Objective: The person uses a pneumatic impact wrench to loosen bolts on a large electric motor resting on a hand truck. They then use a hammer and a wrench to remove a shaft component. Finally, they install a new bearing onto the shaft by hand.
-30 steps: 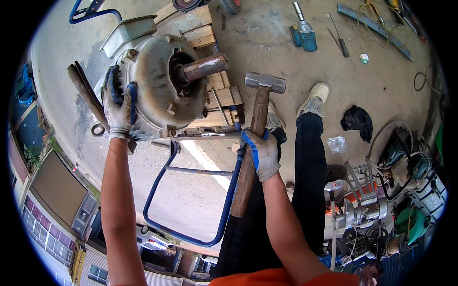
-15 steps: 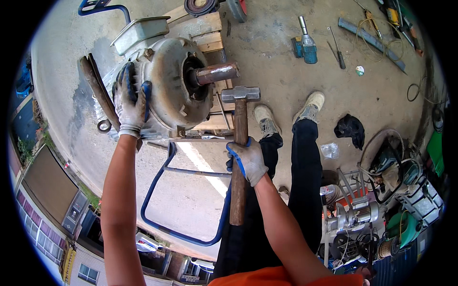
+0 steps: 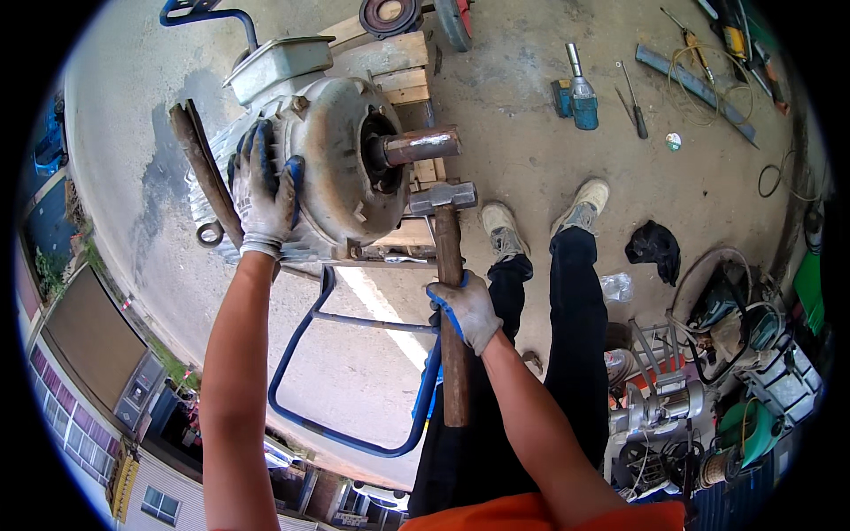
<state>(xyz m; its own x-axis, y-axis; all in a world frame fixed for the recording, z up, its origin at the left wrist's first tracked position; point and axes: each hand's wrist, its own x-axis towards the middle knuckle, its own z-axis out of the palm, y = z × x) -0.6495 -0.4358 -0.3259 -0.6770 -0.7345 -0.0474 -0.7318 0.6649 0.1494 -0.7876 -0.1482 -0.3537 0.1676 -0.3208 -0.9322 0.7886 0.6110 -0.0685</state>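
My left hand (image 3: 270, 199), in a grey-and-blue glove, rests with extended, slightly curved fingers on the side of a grey finned motor housing (image 3: 328, 159), its thumb apart. Beside it a long dark bar (image 3: 195, 150) leans along the fins. A rusty shaft (image 3: 423, 143) sticks out of the dark centre opening. My gloved right hand (image 3: 467, 310) grips the wooden handle of a sledgehammer (image 3: 450, 248); the steel head (image 3: 443, 196) is below the shaft, near the cover's lower right; whether it touches cannot be told.
The motor is on a wooden pallet (image 3: 403, 80) with a blue tube frame (image 3: 283, 372) below. On the floor lie a cordless impact tool (image 3: 583, 102), a screwdriver (image 3: 637, 115), a metal bar (image 3: 691, 88) with cables and a black bag (image 3: 653, 252). Several machines (image 3: 664, 407) crowd the lower right.
The hammer head has moved down and left, from right of the shaft to below it by the cover. The motor and my left hand appear further right in the picture as the view shifts.
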